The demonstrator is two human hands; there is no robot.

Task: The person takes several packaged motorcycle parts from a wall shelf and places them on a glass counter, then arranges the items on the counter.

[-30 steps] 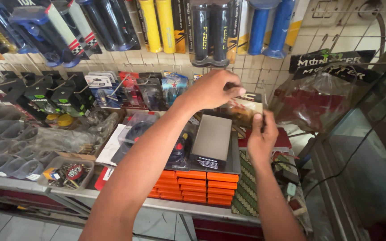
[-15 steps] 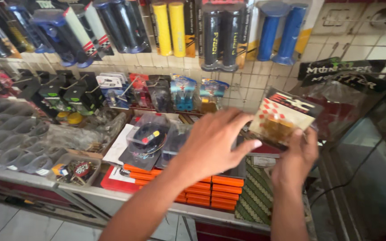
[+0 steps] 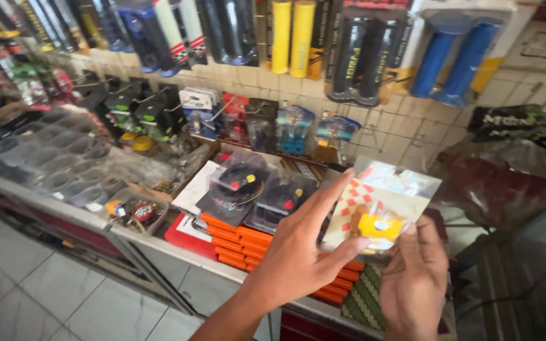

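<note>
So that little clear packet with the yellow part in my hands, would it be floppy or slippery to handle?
The clear packet, held between the left hand and right hand, probably flexes, though its checkered backing card likely stiffens it. Glossy film suggests it is slippery. It looks light, given the small yellow part.

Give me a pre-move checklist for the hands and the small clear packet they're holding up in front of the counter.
1. Both hands on the packet: ok; left hand and right hand touch it.
2. Yellow part inside visible: ok.
3. Packet sealed: cannot tell.
4. Packet clear of the orange boxes: ok, held above them.
5. Blister packs on the stack lying settled: ok, though tilted.
6. Grip firm: cannot tell; right thumb at the lower edge.
</note>
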